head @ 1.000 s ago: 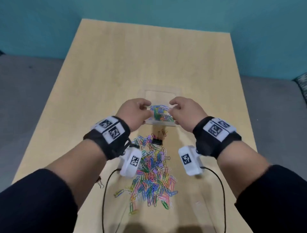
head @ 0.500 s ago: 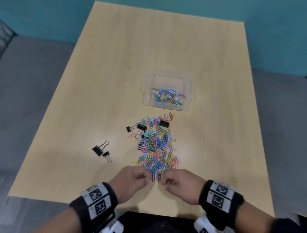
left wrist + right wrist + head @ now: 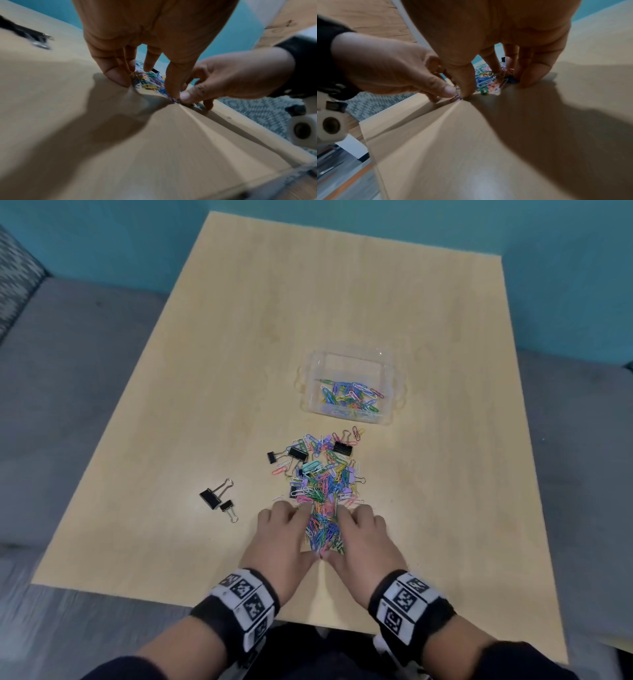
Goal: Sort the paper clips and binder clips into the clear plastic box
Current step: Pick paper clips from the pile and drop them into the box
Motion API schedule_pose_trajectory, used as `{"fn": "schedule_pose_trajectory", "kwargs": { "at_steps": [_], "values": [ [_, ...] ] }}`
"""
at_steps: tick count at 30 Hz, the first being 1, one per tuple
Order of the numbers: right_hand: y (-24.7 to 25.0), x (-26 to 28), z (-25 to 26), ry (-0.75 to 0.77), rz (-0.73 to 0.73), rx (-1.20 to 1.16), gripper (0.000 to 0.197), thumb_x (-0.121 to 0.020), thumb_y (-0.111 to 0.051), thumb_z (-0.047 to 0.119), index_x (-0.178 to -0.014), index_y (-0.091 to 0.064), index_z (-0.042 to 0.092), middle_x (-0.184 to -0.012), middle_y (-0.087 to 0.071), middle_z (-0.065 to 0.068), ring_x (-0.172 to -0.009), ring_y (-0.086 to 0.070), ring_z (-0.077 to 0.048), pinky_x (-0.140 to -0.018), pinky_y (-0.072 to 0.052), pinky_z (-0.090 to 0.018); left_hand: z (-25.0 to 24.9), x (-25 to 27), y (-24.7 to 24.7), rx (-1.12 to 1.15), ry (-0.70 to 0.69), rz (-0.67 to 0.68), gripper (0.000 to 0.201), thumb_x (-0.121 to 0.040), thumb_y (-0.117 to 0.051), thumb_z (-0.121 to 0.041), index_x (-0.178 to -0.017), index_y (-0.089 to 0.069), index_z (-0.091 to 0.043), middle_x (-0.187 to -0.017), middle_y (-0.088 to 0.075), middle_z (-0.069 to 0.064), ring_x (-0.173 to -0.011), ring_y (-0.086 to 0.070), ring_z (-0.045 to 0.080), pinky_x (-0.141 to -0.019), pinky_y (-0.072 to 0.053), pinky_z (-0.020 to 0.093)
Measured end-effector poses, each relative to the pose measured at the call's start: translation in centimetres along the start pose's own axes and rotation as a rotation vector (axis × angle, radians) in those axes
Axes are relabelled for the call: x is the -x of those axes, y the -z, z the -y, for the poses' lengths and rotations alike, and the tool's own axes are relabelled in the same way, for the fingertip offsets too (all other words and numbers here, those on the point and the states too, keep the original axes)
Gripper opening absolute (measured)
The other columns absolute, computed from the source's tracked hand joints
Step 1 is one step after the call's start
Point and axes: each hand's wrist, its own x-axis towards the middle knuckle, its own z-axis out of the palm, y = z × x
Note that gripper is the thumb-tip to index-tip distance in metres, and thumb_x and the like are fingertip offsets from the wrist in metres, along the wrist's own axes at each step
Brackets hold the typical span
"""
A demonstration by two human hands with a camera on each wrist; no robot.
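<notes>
Colourful paper clips lie in a long pile (image 3: 325, 474) (image 3: 149, 79) (image 3: 486, 81) on the table, with black binder clips at its far end (image 3: 342, 447) and left side (image 3: 294, 455). My left hand (image 3: 281, 539) (image 3: 154, 33) and right hand (image 3: 363, 539) (image 3: 496, 27) flank the pile's near end. The thumbs meet and nearly straight fingertips rest on the table, heaping clips between the hands. The clear plastic box (image 3: 390, 364) stands beyond the pile and holds paper clips (image 3: 352, 398).
Two black binder clips (image 3: 214, 498) lie apart, left of the pile. The light wooden table (image 3: 308, 302) has its near edge just behind my wrists. Grey floor surrounds it and a teal wall stands behind.
My hands left the box, drew back to the pile's near end with fingers bunched, and now spread along both sides of the clips. My head moved back.
</notes>
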Motion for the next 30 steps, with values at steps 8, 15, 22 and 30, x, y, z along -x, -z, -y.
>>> {"fn": "schedule_pose_trajectory", "kwargs": {
  "at_steps": [8, 15, 22, 30],
  "values": [
    [-0.4, -1.3, -0.2, 0.075, -0.046, 0.017, 0.026, -0.083, -0.059, 0.008, -0.107, -0.051, 0.014, -0.110, -0.046, -0.010, -0.090, -0.049, -0.034, -0.069, -0.045, -0.042, -0.6, -2.2, -0.5, -0.083, -0.081, 0.020, 0.045, -0.083, -0.059, -0.018, -0.126, -0.050, -0.024, -0.111, -0.045, 0.008, -0.094, -0.045, 0.030, -0.082, -0.046, 0.042],
    [0.3, -1.2, -1.3, 0.067, -0.026, 0.043, 0.031, -0.072, -0.066, 0.000, -0.095, -0.052, 0.014, -0.094, -0.051, -0.009, -0.071, -0.053, -0.032, -0.056, -0.028, -0.031, 0.3, -2.4, 0.0, -0.100, -0.063, 0.019, 0.021, -0.074, -0.063, -0.008, -0.093, -0.063, -0.017, -0.090, -0.051, 0.007, -0.073, -0.056, 0.031, -0.055, -0.046, 0.036],
    [1.4, -1.4, -2.1, 0.024, 0.021, 0.000, 0.018, -0.087, -0.046, 0.002, -0.087, -0.040, 0.019, -0.090, -0.039, -0.001, -0.067, -0.040, -0.026, -0.058, -0.028, -0.031, 0.9, -2.0, -0.1, -0.026, -0.054, -0.004, 0.026, -0.073, -0.062, -0.003, -0.093, -0.065, -0.020, -0.091, -0.054, 0.004, -0.073, -0.059, 0.030, -0.056, -0.051, 0.036],
    [2.2, -1.9, -3.6, -0.154, 0.009, -0.354, 0.015, -0.081, -0.050, 0.007, -0.072, -0.053, 0.019, -0.076, -0.058, 0.001, -0.068, -0.056, -0.021, -0.062, -0.047, -0.034, 1.0, -1.8, 1.1, 0.277, 0.115, -0.067, 0.018, -0.087, -0.058, -0.016, -0.099, -0.069, -0.026, -0.092, -0.051, -0.008, -0.082, -0.058, 0.018, -0.070, -0.039, 0.025]
  ]
}}
